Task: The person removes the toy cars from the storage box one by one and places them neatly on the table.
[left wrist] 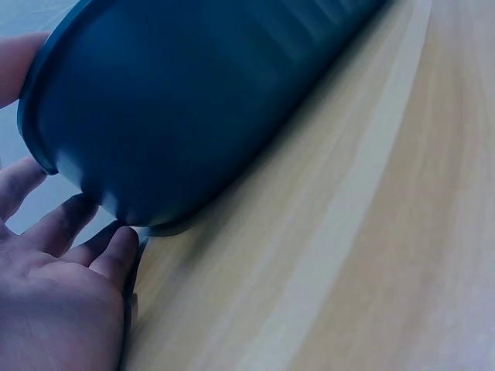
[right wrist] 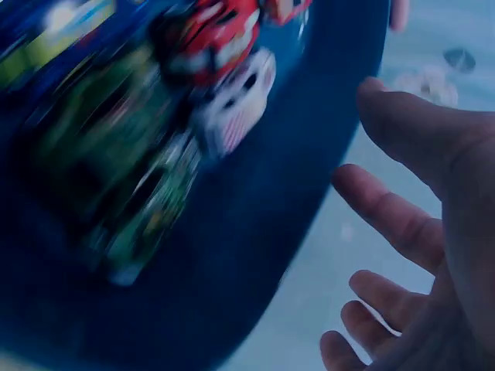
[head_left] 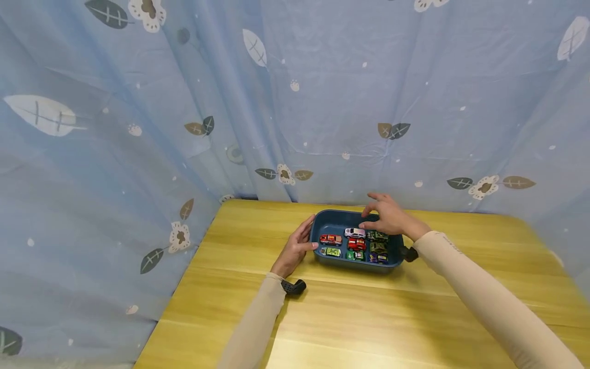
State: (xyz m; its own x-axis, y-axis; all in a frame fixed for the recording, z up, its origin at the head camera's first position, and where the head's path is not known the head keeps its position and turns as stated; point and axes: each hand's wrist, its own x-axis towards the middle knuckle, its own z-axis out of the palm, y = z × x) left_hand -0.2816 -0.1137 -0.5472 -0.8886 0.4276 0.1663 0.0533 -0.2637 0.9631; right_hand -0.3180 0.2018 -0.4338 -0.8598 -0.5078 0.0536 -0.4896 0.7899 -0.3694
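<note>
A dark blue plastic bin point(head_left: 329, 219) stands on the table, holding several toy cars in rows. My left hand point(head_left: 294, 251) grips its left end, the thumb at the rim and the other fingers against the outer wall. Over the bin's far right side is my right hand point(head_left: 389, 218), fingers spread and nothing held. Nearest to it are a white-and-pink toy car point(head_left: 355, 232) and a green camouflage one point(head_left: 379, 248). Farther left lie a red-orange toy truck point(head_left: 331, 240) and a lime-green car point(head_left: 331, 251); a red car point(head_left: 356, 244) sits mid-bin. The right wrist view is blurred.
The bin rests near the back of a yellow wood-grain table point(head_left: 369, 318). Blue curtains point(head_left: 322, 102) with leaf and flower prints hang behind the table and along its left side. Each wrist wears a black device point(head_left: 295, 287).
</note>
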